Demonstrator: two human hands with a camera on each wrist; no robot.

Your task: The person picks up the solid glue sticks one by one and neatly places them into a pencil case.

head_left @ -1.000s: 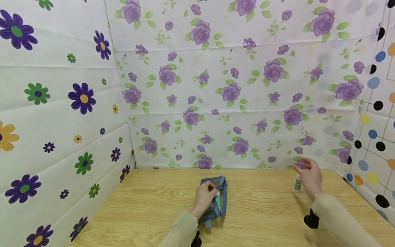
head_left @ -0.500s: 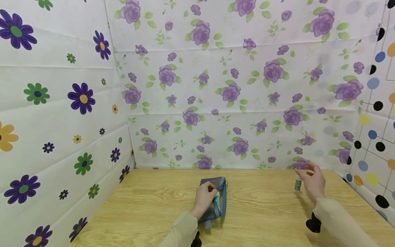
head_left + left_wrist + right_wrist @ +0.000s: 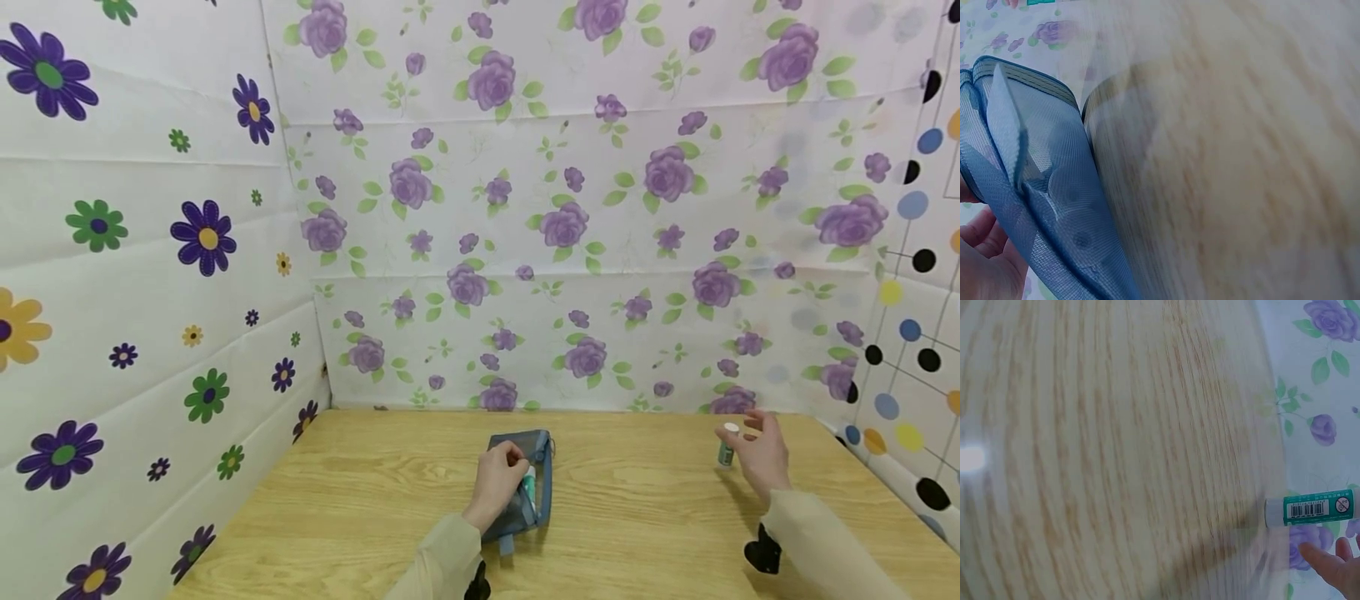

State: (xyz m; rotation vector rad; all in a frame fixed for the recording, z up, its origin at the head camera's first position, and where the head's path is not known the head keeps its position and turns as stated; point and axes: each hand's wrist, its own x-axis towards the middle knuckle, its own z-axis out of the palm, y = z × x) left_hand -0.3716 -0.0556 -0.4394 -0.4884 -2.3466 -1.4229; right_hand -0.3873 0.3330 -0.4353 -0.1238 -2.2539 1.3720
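Near the middle of the table [image 3: 630, 508] lies a blue mesh zip pouch [image 3: 517, 521], opened along its right side. A teal and white tube [image 3: 529, 485] shows inside it. My left hand [image 3: 497, 479] pinches the pouch's upper edge; in the left wrist view its curled fingers [image 3: 991, 237] are partly behind the mesh. At the right, a green glue stick [image 3: 725, 455] with a white cap stands upright. My right hand [image 3: 761, 454] has its thumb and fingers spread around the cap. In the right wrist view a gap shows between the fingertip and the glue stick [image 3: 1316, 508].
A rose-patterned sheet [image 3: 525, 333] hangs along the table's back edge. A daisy-patterned sheet [image 3: 150, 292] borders the left side, and a dotted one [image 3: 907, 375] the right. Bare wood lies between the pouch and the glue stick.
My right hand has come down around the glue stick's cap, now visible between thumb and fingers. The left hand, pouch and glue stick stay in place; the head view has shifted slightly.
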